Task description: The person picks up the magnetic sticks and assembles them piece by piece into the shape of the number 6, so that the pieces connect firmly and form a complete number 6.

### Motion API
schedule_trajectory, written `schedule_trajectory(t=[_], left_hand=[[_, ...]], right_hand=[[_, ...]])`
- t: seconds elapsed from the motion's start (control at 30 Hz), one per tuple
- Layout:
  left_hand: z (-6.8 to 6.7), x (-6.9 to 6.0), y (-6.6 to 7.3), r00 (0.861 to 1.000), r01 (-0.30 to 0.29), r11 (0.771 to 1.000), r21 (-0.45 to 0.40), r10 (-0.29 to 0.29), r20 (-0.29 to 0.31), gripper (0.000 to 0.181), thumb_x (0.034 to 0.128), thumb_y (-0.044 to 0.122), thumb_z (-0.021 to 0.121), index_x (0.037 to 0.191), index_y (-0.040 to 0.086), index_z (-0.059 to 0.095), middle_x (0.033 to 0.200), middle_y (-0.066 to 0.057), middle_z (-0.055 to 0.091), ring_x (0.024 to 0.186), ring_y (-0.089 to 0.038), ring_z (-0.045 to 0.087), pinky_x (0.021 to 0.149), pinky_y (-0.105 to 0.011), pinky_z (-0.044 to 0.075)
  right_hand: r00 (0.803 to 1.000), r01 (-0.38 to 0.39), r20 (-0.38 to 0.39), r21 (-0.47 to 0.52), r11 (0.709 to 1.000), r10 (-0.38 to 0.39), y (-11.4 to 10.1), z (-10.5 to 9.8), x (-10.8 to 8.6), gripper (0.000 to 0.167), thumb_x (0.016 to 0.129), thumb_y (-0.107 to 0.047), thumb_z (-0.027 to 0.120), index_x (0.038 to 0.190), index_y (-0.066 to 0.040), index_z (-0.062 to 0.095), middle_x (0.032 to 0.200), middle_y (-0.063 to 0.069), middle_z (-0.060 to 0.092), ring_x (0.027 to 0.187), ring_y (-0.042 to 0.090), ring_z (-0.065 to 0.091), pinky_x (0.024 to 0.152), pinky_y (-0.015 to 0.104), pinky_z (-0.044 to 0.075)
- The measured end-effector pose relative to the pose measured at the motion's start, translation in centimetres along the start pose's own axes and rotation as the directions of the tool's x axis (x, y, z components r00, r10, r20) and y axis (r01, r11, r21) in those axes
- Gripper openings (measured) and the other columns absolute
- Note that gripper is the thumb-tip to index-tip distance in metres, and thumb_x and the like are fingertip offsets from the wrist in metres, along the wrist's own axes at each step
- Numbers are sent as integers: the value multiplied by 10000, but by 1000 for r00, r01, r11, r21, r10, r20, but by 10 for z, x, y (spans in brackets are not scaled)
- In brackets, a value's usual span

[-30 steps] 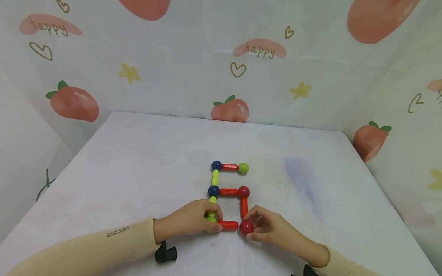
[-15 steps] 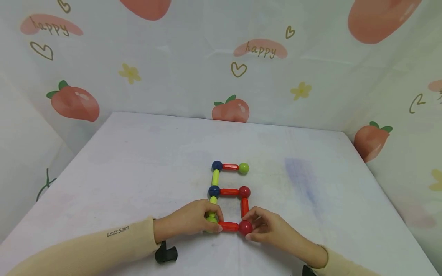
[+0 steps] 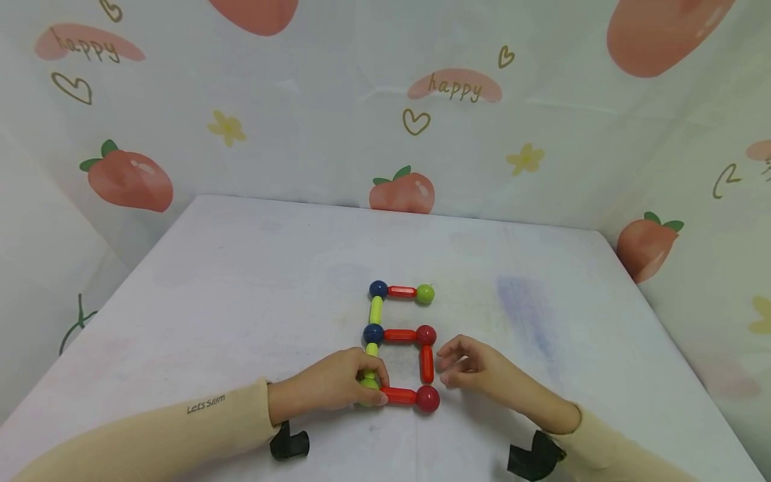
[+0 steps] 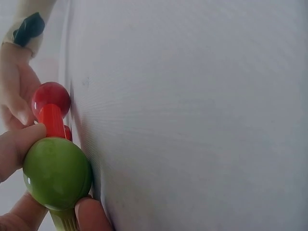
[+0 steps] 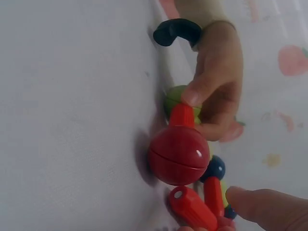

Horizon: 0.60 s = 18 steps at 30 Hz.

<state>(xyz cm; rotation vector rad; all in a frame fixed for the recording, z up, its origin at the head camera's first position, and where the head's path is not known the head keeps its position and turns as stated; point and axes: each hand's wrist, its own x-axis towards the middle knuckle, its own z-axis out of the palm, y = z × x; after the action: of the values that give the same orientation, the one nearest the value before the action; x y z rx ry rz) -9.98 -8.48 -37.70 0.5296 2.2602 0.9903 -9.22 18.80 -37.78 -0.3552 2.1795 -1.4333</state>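
My left hand (image 3: 337, 380) grips the near-left green ball (image 4: 57, 173), with its thumb at the red rod (image 3: 399, 396) beside it. That rod runs right to a dark red ball (image 3: 427, 399). My right hand (image 3: 482, 368) hovers just right of an upright-running red rod (image 3: 427, 363), fingers loosely bent and holding nothing. In the right wrist view this rod's bare metal end (image 5: 178, 194) shows close to the red ball, with a small gap. Dark blue balls (image 3: 373, 333), yellow-green rods (image 3: 376, 310) and more red rods form the rest of the figure-six shape.
A white cloth-covered table (image 3: 271, 268) lies under everything, with a bluish stain (image 3: 527, 311) at right. Behind it hangs a peach-printed curtain (image 3: 337, 134). Dark wrist camera mounts (image 3: 290, 443) sit under both sleeves. A green string (image 3: 78, 325) is at far left.
The near red ball shifted slightly left to meet the left-held red rod. My right hand then let go of that ball and moved up and right. My left hand stays put.
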Motion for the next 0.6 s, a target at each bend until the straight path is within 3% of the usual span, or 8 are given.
schedule_trajectory(t=[0.3, 0.6], left_hand=[[0, 1, -1, 1000, -1, 1000, -11, 2, 11, 79, 821, 217, 765, 839, 258, 700, 704, 16, 479, 719, -152, 462, 571, -264, 310], [0, 1, -1, 1000, -12, 1000, 1, 12, 1, 79, 815, 229, 768, 831, 259, 697, 694, 19, 475, 716, -154, 458, 567, -261, 307]], right_hand=[[995, -93, 24, 67, 993, 92, 2, -1, 15, 390, 887, -96, 657, 1201, 94, 525, 987, 84, 635, 864, 158, 627, 803, 274, 548], [984, -180, 8, 1, 984, 180, -6, 1, 27, 292, 876, -91, 647, 1098, 87, 583, 832, 33, 634, 739, 114, 625, 749, 276, 559]])
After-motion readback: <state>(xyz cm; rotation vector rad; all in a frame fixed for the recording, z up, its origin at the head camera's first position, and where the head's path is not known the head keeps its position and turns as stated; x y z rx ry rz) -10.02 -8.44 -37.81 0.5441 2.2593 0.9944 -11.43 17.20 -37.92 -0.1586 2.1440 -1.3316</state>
